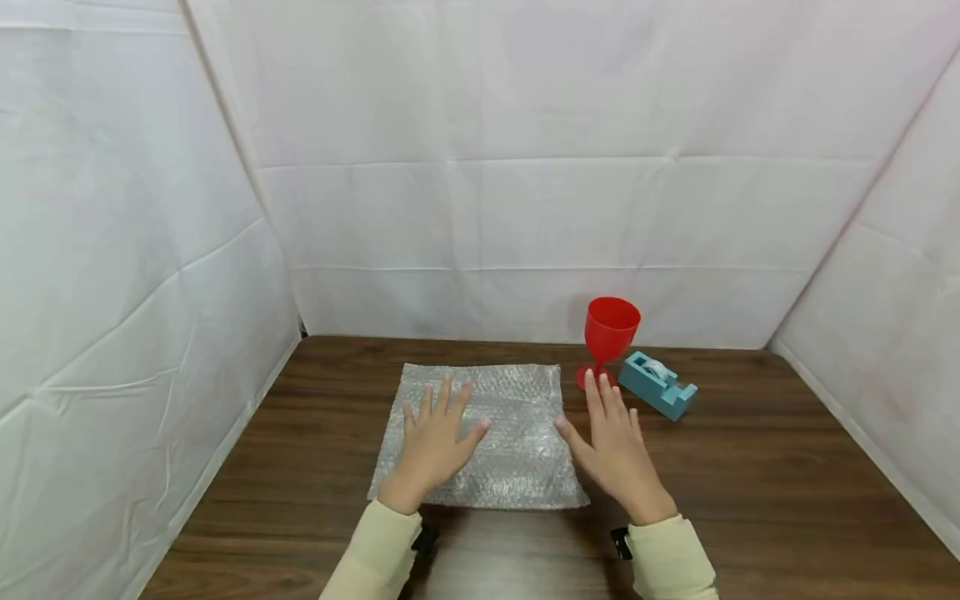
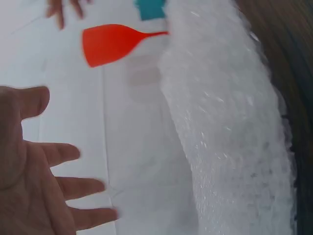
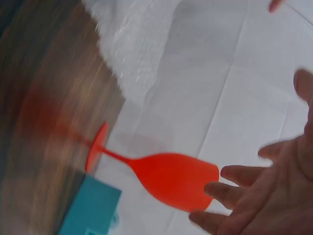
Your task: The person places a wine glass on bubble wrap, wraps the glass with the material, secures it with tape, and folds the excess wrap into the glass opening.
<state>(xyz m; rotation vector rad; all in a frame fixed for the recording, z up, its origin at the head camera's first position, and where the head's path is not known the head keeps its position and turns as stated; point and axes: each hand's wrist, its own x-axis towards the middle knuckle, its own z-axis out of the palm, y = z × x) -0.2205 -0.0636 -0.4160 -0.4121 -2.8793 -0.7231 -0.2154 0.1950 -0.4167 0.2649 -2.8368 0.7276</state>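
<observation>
A flat sheet of bubble wrap lies on the wooden table. Over its left part is my left hand, fingers spread and holding nothing; the left wrist view shows its palm raised above the wrap's level. My right hand hovers just right of the sheet, also spread, with nothing in it. Beyond its fingertips a red plastic goblet stands upright, its foot partly hidden by the fingers in the head view. Right of the goblet sits a teal tape dispenser with a roll of clear tape.
The dark wood table extends to both sides and toward me. White cloth walls enclose it at the back, left and right, with the goblet and dispenser near the back edge.
</observation>
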